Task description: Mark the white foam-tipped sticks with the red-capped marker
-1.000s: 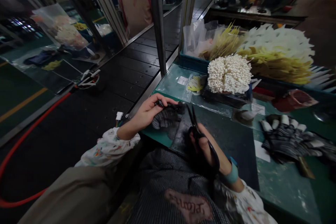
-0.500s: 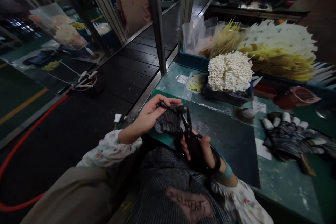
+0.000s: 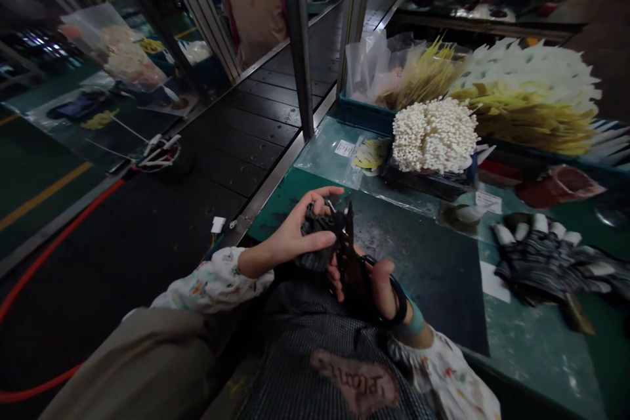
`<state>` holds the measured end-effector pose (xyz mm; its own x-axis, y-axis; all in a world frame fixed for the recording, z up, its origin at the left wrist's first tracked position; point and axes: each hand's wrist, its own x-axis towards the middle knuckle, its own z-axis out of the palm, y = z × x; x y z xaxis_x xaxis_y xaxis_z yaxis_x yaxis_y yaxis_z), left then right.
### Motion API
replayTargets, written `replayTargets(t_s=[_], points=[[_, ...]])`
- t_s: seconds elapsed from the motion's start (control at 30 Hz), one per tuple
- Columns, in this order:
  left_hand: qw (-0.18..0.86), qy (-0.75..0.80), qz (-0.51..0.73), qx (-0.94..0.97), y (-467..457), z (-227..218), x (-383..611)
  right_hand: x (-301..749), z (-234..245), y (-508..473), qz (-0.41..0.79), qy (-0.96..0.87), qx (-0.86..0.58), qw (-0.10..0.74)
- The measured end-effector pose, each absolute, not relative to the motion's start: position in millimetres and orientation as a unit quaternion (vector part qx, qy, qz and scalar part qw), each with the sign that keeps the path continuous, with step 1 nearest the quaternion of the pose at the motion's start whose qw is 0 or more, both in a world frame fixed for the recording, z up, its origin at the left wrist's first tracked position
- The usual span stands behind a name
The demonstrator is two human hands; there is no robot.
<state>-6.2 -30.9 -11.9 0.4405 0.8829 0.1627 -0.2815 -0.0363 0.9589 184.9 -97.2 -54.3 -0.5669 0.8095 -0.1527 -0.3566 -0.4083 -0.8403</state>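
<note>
Centrally, dark fabric [image 3: 314, 224] pinched between left fingers [image 3: 322, 193]; right-hand scissors [image 3: 347, 239] touching.

Soft knit, dull metal, scuffed paint

From here I see the left hand [image 3: 295, 236] pinching a dark ribbed knit cloth [image 3: 315, 226], soft and matt, and the right hand [image 3: 378, 282] gripping scissors [image 3: 347, 236] of dull black metal. Below is a matt black mat [image 3: 418, 256]. The green table [image 3: 531, 341] looks scuffed at 4 o'clock, and a glossy clear plastic sheet [image 3: 325, 154] lies at 12 o'clock.
</note>
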Motion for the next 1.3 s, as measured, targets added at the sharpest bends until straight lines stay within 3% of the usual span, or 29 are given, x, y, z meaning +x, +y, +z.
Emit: replayTargets(t_s=[0.17,0.37,0.67,1.0,1.2,1.3], points=[[0.656,0.278,0.41,0.57,-26.4,-11.8,-6.1,184.1,-52.3,-100.6,0.775,-0.423,-0.268,0.385],[0.603,0.342,0.406,0.596,-24.0,-20.6,-6.0,180.4,-44.7,-99.3,0.782,-0.343,-0.282,0.437],[0.376,0.358,0.439,0.734,-28.9,-23.5,-4.5,165.6,-47.7,-99.1,0.801,-0.278,-0.258,0.462],[0.362,0.391,0.42,0.735,-29.8,-18.6,-5.3,162.0,-57.5,-108.8,0.792,-0.289,-0.26,0.47],[0.322,0.404,0.388,0.763,-28.3,-17.1,-6.5,159.8,-64.4,-106.7,0.768,-0.294,-0.225,0.522],[0.296,0.396,0.391,0.777,-26.7,-21.4,-7.6,159.9,-63.7,-105.6,0.804,-0.256,-0.205,0.496]])
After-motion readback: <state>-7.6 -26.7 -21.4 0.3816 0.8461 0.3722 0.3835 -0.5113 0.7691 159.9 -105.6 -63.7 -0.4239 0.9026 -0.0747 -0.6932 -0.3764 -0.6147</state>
